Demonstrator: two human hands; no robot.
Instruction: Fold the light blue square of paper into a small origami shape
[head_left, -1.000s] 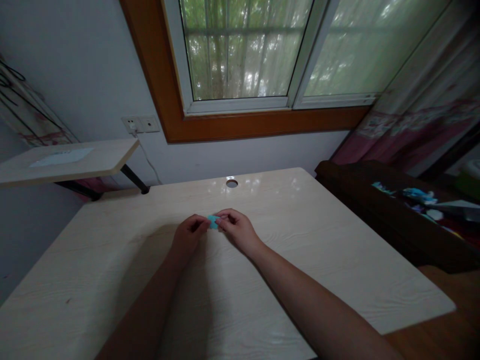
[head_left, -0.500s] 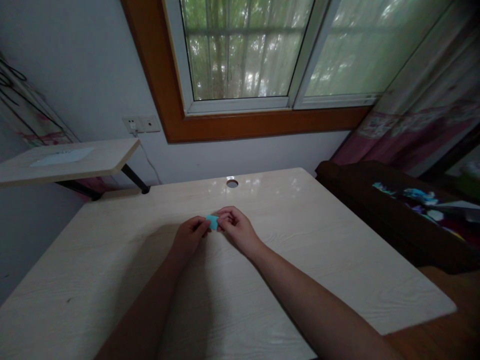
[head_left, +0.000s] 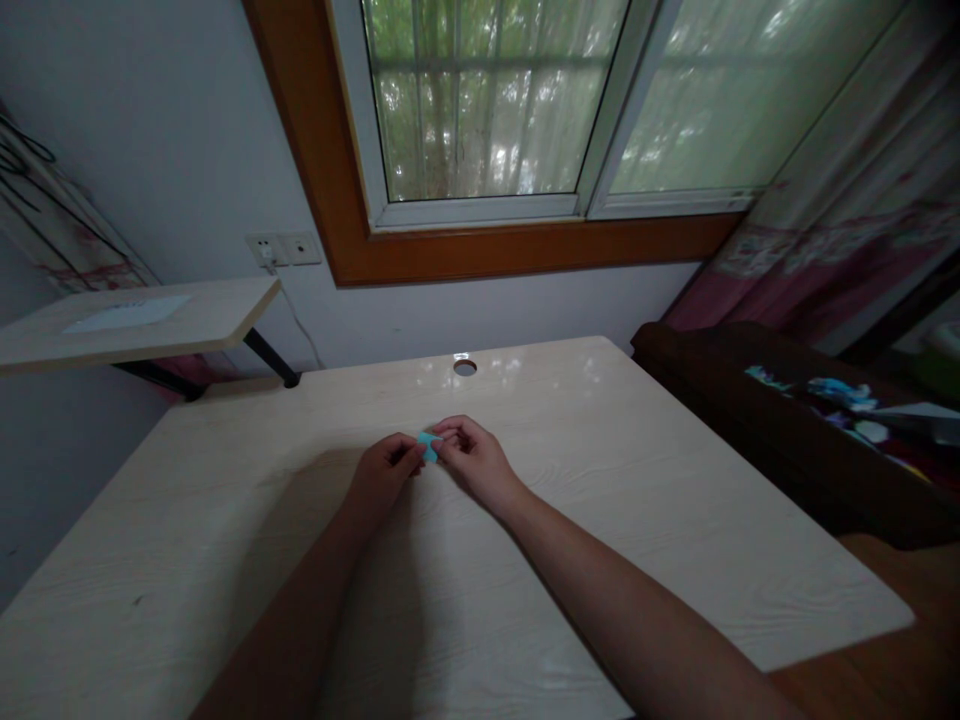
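Note:
A small light-blue piece of paper (head_left: 428,446) is held between my two hands, just above the pale wooden desk (head_left: 600,480). My left hand (head_left: 385,468) pinches its left side between thumb and fingers. On the right side, my right hand (head_left: 474,455) grips it with thumb and forefinger, the other fingers curled behind. The fingertips cover the paper's edges, so its full shape and any folds cannot be made out.
A raised shelf (head_left: 187,330) on black legs stands at the desk's back left, with a sheet (head_left: 127,314) on it. Near the back edge is a round cable hole (head_left: 465,368). Dark brown furniture (head_left: 720,400) carrying several items stands at the right.
My left hand and the paper have shifted slightly to the right, and the right thumb now covers more of the paper. Both hands still hold it.

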